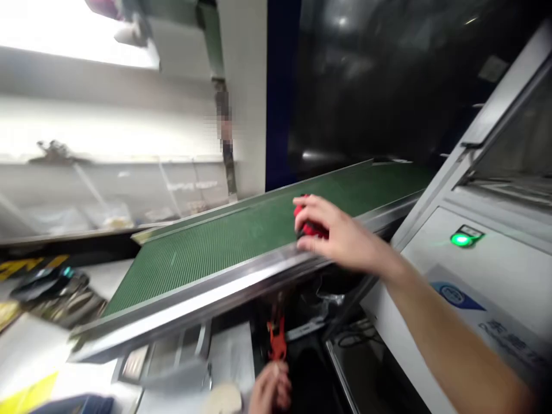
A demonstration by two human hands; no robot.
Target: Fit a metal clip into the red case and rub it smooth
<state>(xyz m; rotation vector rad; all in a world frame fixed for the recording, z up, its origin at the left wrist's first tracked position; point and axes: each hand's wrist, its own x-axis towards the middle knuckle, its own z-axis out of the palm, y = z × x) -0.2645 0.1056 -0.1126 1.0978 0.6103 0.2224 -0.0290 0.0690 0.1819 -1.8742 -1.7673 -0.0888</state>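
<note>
So the right hand [342,237] is clamping down on a red-and-black part [314,230], with the fingers wrapping the far side and what's probably the thumb closing on the near side. It's sitting right over the near edge of the ribbed green conveyor belt [207,247]; I can't tell if it's actually touching the belt. Honestly, I'd be lifting it clear of the metal side rail [194,303] before swinging it anywhere, since that edge is running right under the wrist and looks like an easy snag. I'd also be holding it just firmly enough, 'cause a squeeze could be slipping on a lumpy shape. Meanwhile the left hand [271,386] is hanging low, right at the end of an orange piece [277,339]; can't tell if those fingers are gripping it or only lining up with it. Worth checking that before pulling.
</note>
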